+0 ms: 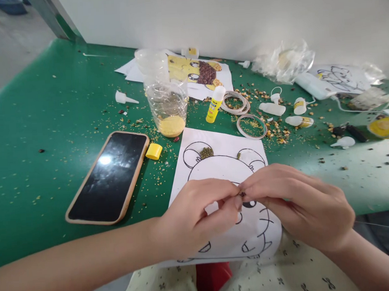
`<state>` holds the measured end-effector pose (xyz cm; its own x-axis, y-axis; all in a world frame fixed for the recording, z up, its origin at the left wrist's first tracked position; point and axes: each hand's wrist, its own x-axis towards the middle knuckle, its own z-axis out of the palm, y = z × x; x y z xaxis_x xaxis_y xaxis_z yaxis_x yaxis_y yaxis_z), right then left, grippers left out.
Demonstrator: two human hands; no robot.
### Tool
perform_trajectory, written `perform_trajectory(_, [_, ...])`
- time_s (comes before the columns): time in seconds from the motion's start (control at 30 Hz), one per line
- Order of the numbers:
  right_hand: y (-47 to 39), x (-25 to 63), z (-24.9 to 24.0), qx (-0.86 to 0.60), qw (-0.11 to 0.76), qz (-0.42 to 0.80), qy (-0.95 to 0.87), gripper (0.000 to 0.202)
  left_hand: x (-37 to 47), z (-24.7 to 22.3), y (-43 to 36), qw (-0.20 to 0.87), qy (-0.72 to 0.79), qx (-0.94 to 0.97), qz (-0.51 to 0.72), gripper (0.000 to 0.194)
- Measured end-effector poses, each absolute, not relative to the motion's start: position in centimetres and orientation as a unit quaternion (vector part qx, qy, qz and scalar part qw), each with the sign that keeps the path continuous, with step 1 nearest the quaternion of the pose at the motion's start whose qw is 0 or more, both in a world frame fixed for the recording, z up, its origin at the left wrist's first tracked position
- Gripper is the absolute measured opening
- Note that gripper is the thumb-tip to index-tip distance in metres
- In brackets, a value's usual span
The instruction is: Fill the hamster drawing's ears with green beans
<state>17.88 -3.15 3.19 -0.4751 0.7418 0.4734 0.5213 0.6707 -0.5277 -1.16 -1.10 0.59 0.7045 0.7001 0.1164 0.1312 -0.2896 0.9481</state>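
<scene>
Over the white sheet with a line-drawn cartoon animal, my left hand and my right hand meet fingertip to fingertip. Both are closed in a pinch around a small dark seed-like bit, too small to name surely. The drawing's left ear has a patch of greenish beans in its inner part. Its right ear looks whitish and shiny inside, with a few dark specks at its left edge. My hands and wrists hide much of the face; one dark eye shows beside the fingers.
A phone and yellow cap lie left. Behind the sheet stand a clear plastic bottle with yellow grains and a glue stick. Tape rolls, small glue bottles, scattered grains and a bean-decorated picture are farther back.
</scene>
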Motion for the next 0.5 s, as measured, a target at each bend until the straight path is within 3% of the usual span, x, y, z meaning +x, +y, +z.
perform_trajectory(0.5, [-2.74,18.49,2.88,-0.337,0.269,0.13,-0.893,0.025,-0.89,0.45,-1.14,0.547,0.296,0.74,0.257,0.023])
